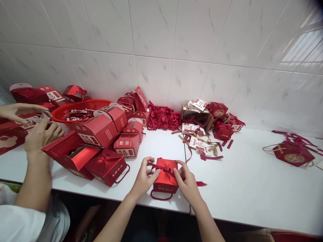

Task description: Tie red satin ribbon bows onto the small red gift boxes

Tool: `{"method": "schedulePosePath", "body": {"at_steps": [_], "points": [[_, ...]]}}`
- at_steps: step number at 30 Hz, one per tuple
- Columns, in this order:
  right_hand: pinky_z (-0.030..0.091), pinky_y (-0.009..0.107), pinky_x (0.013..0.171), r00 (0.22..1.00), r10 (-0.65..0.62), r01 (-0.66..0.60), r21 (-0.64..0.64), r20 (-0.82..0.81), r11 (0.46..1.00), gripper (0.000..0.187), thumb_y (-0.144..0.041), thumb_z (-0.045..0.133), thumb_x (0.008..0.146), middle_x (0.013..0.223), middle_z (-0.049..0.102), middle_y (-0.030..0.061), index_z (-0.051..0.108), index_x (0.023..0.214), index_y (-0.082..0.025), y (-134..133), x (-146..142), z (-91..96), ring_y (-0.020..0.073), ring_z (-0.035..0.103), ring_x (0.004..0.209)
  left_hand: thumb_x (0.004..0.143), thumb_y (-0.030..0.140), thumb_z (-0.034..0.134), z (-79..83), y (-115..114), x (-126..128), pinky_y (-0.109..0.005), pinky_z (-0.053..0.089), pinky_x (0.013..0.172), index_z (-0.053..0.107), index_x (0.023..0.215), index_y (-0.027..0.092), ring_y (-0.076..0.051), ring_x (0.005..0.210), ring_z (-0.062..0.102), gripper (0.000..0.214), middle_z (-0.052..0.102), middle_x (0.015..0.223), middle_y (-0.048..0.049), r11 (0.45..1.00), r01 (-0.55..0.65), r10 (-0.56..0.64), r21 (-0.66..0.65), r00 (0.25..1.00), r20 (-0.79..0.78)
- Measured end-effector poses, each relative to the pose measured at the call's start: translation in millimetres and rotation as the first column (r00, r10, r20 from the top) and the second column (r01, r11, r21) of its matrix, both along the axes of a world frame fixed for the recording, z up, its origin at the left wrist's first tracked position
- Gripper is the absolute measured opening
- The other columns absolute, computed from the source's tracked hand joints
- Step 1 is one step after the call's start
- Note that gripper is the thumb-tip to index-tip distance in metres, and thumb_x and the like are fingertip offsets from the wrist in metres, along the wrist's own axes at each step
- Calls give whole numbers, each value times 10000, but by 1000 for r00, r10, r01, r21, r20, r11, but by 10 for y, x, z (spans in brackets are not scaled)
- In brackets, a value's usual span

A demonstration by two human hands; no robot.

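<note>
A small red gift box (165,185) with a cord handle at its front sits near the table's front edge. Across its top runs a dark red ribbon (166,169), knotted or bowed in the middle. My left hand (146,174) pinches the ribbon's left loop between thumb and fingers, at the box's left side. On the other side, my right hand (184,176) has its thumb by the knot and its fingers curled at the box's right edge, closed on the ribbon. One ribbon tail (201,184) sticks out on the table beyond my right hand.
Red boxes (101,129) are piled on the left, by a red basket (57,112) of small pieces. A co-worker's hands (41,131) work there. Behind lie heaped ribbons (164,117), paper tags (199,143) and a cardboard box (208,119). Another ribboned box (292,154) stands far right.
</note>
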State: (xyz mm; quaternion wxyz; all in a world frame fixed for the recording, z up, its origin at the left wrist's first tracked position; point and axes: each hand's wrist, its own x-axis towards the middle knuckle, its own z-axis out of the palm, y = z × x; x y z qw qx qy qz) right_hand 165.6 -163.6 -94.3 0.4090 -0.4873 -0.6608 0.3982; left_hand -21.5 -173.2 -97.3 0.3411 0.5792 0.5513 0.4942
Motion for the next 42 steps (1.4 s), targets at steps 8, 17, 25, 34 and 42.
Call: {"method": "schedulePosePath", "body": {"at_steps": [8, 17, 25, 34, 42], "points": [[271, 226, 496, 994, -107, 106, 113, 4, 988, 202, -351, 550, 836, 546, 269, -96, 402, 780, -225, 85, 189, -9, 98, 286, 498, 798, 350, 576, 154, 52, -225, -212, 320, 570, 404, 915, 222, -98, 547, 362, 244, 328, 594, 98, 997, 72, -73, -13, 980, -185], [404, 258, 570, 951, -162, 30, 443, 262, 896, 242, -151, 512, 784, 671, 455, 5, 436, 558, -188, 74, 338, 122, 126, 484, 597, 695, 299, 602, 502, 257, -534, -221, 376, 568, 648, 728, 161, -136, 605, 498, 149, 573, 637, 6, 778, 390, -537, -493, 820, -199], [444, 266, 561, 990, -138, 118, 476, 8, 872, 204, -178, 556, 816, 729, 565, 44, 635, 628, -196, -18, 119, 170, 149, 551, 649, 834, 430, 527, 576, 57, -154, -214, 374, 556, 708, 914, 151, -99, 566, 423, 343, 528, 631, 4, 806, 495, -493, -326, 865, 95], [488, 287, 644, 996, 50, -40, 118, -80, 992, 172, -192, 612, 773, 765, 599, 43, 689, 620, -211, -119, -98, 280, 166, 586, 722, 820, 102, 395, 454, -221, 186, -247, 428, 614, 657, 945, 230, -148, 707, 546, 317, 525, 896, -44, 969, 226, -119, 95, 771, -626], [444, 252, 563, 995, 82, -81, 17, -48, 997, 95, -124, 579, 682, 798, 596, 32, 616, 617, -182, -83, -91, 374, 129, 544, 626, 872, 124, 392, 327, -214, 159, -247, 454, 599, 669, 972, 235, -91, 611, 524, 314, 496, 1093, -71, 953, 245, -97, 176, 801, -591]]}}
